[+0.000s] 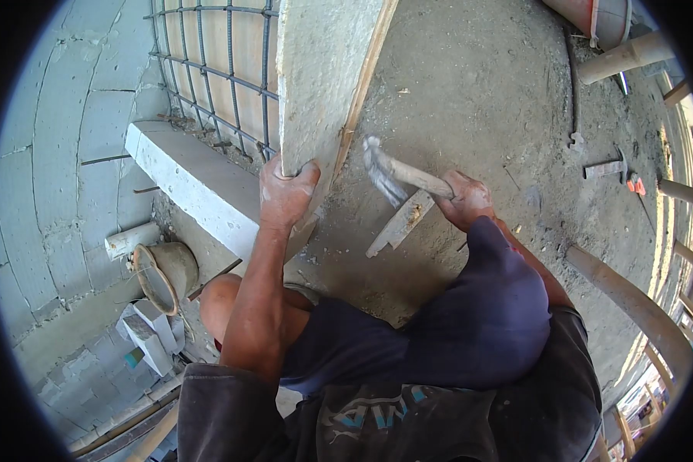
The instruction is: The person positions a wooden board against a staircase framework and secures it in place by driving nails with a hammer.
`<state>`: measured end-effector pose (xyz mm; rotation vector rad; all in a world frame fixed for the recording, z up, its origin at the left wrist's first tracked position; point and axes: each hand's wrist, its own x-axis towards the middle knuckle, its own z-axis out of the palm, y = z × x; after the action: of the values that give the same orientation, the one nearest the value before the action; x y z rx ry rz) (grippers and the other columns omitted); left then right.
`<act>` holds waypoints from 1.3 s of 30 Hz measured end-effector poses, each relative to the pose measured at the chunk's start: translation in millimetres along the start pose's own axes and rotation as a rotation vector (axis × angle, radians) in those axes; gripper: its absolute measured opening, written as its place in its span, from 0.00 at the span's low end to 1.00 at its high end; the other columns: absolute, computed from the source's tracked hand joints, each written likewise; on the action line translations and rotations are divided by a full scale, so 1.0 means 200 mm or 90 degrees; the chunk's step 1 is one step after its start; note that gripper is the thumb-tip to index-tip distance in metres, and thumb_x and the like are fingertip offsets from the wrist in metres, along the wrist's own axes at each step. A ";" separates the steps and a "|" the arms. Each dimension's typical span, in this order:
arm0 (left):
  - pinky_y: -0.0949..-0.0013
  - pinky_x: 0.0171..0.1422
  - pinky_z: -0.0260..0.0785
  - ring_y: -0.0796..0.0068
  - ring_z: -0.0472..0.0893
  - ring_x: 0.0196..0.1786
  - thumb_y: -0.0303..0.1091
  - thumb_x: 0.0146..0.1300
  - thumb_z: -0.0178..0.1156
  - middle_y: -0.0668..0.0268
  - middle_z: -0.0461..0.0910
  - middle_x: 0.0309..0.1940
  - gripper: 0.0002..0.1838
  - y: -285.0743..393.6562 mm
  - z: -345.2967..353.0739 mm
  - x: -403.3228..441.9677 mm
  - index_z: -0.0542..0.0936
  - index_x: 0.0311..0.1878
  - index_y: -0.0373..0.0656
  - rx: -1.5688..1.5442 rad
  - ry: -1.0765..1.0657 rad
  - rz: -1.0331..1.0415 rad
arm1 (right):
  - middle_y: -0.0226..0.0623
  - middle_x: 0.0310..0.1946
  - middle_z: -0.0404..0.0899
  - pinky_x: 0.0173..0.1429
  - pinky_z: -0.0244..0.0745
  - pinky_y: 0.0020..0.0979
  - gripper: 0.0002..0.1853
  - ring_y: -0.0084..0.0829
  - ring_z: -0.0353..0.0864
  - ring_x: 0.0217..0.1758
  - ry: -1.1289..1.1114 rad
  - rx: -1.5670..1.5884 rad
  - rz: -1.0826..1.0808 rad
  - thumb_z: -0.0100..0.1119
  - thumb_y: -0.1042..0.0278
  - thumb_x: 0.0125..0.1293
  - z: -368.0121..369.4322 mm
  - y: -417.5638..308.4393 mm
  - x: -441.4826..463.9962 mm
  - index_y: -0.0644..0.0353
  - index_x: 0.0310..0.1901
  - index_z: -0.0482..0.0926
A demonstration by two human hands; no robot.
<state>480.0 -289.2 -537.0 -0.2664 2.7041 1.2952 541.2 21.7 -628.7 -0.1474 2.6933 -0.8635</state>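
Note:
My right hand (466,202) is wrapped round the wooden handle of a claw hammer (416,177), whose metal head is smeared by motion. My left hand (287,192) grips the lower end of a pale, dusty board (316,77) that stands up against the rebar grid, thumb bent over its edge. A thin wooden strip runs along the board's right side. Beneath the hammer, a short piece of scrap wood (400,223) lies on the ground. Left of my left hand, a long white block (196,181) lies slantwise at the foot of the rebar.
A rebar grid (231,75) rises beside the block wall (61,154). At lower left are a bucket (165,269) and broken blocks (152,335). Another hammer (607,168) and a metal bar (574,92) lie on the right. A bamboo pole (631,304) stands nearby.

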 end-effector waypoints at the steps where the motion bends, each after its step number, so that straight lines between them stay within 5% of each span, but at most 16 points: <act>1: 0.61 0.47 0.75 0.64 0.85 0.35 0.34 0.55 0.60 0.53 0.86 0.31 0.15 0.00 0.00 0.00 0.84 0.42 0.35 0.005 0.004 0.010 | 0.40 0.39 0.81 0.49 0.77 0.46 0.14 0.46 0.83 0.45 0.010 -0.008 0.055 0.64 0.54 0.62 -0.01 0.03 -0.02 0.52 0.43 0.78; 3: 0.62 0.46 0.75 0.64 0.85 0.35 0.34 0.55 0.60 0.54 0.86 0.31 0.15 0.01 0.01 -0.01 0.84 0.42 0.35 0.008 0.008 0.016 | 0.42 0.42 0.81 0.53 0.76 0.47 0.17 0.46 0.82 0.49 0.030 -0.020 0.162 0.64 0.50 0.63 -0.02 0.11 -0.07 0.51 0.46 0.79; 6: 0.62 0.46 0.75 0.64 0.84 0.34 0.34 0.55 0.60 0.55 0.85 0.30 0.15 0.02 0.01 -0.01 0.84 0.42 0.35 -0.001 0.012 0.023 | 0.47 0.46 0.81 0.59 0.73 0.47 0.24 0.48 0.81 0.52 0.094 -0.148 0.137 0.62 0.45 0.64 0.05 0.24 -0.07 0.55 0.53 0.79; 9: 0.63 0.46 0.75 0.65 0.84 0.35 0.33 0.55 0.60 0.56 0.86 0.31 0.15 0.01 0.01 -0.02 0.84 0.42 0.34 -0.004 0.004 0.017 | 0.49 0.48 0.81 0.60 0.73 0.46 0.30 0.49 0.81 0.55 0.163 -0.056 -0.004 0.60 0.41 0.65 -0.01 0.03 0.07 0.60 0.57 0.77; 13: 0.63 0.47 0.75 0.66 0.84 0.37 0.32 0.55 0.60 0.56 0.86 0.34 0.15 0.02 0.01 -0.02 0.83 0.43 0.33 -0.013 0.014 0.031 | 0.47 0.42 0.82 0.51 0.77 0.43 0.33 0.45 0.84 0.48 -0.138 0.297 -0.030 0.58 0.37 0.68 -0.04 -0.38 0.35 0.63 0.56 0.77; 18: 0.63 0.48 0.75 0.65 0.85 0.39 0.32 0.55 0.60 0.56 0.86 0.35 0.16 -0.01 0.02 0.00 0.83 0.45 0.32 -0.035 0.001 0.023 | 0.28 0.26 0.72 0.30 0.73 0.29 0.22 0.23 0.73 0.26 -0.359 0.921 0.126 0.54 0.42 0.73 0.17 -0.59 0.52 0.57 0.39 0.76; 27: 0.64 0.49 0.75 0.65 0.85 0.40 0.31 0.56 0.60 0.56 0.87 0.35 0.16 0.03 0.01 -0.01 0.84 0.45 0.32 -0.047 0.003 0.049 | 0.24 0.21 0.67 0.22 0.67 0.29 0.18 0.23 0.67 0.19 -0.145 1.060 0.231 0.50 0.49 0.75 0.21 -0.49 0.61 0.54 0.33 0.72; 30: 0.64 0.49 0.75 0.66 0.85 0.40 0.31 0.56 0.60 0.56 0.87 0.35 0.16 0.02 0.00 -0.02 0.84 0.45 0.32 -0.037 -0.012 0.029 | 0.26 0.21 0.67 0.21 0.67 0.29 0.20 0.24 0.68 0.19 -0.151 0.920 0.138 0.49 0.47 0.75 0.15 -0.50 0.60 0.55 0.32 0.71; 32: 0.64 0.49 0.75 0.66 0.85 0.40 0.31 0.56 0.60 0.57 0.87 0.36 0.16 0.02 0.01 -0.02 0.84 0.45 0.32 -0.041 -0.019 0.022 | 0.26 0.21 0.66 0.21 0.65 0.29 0.20 0.23 0.67 0.19 0.084 0.637 -0.009 0.49 0.47 0.76 0.22 -0.48 0.61 0.55 0.33 0.71; 34: 0.64 0.50 0.75 0.66 0.86 0.40 0.31 0.56 0.61 0.57 0.87 0.36 0.16 0.02 0.01 -0.02 0.84 0.45 0.32 -0.053 -0.020 0.020 | 0.30 0.24 0.68 0.24 0.67 0.31 0.21 0.25 0.70 0.22 0.062 0.566 -0.035 0.48 0.45 0.76 0.22 -0.47 0.62 0.57 0.38 0.73; 36: 0.65 0.50 0.75 0.67 0.86 0.40 0.31 0.56 0.61 0.57 0.87 0.36 0.15 0.00 0.01 -0.02 0.84 0.45 0.32 -0.046 -0.009 0.024 | 0.36 0.28 0.75 0.31 0.74 0.34 0.27 0.30 0.76 0.28 -0.206 0.709 0.064 0.44 0.40 0.76 0.15 -0.44 0.61 0.62 0.46 0.76; 39: 0.65 0.50 0.75 0.66 0.86 0.40 0.30 0.56 0.61 0.57 0.87 0.36 0.15 -0.01 0.01 -0.01 0.84 0.45 0.32 -0.041 -0.006 0.031 | 0.45 0.39 0.80 0.47 0.77 0.40 0.38 0.37 0.80 0.39 -0.218 0.658 0.096 0.36 0.33 0.76 0.08 -0.48 0.57 0.67 0.56 0.74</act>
<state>482.7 -287.6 -539.1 -0.2029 2.6809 1.3937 438.2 -87.0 -614.0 0.1312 1.6517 -1.8261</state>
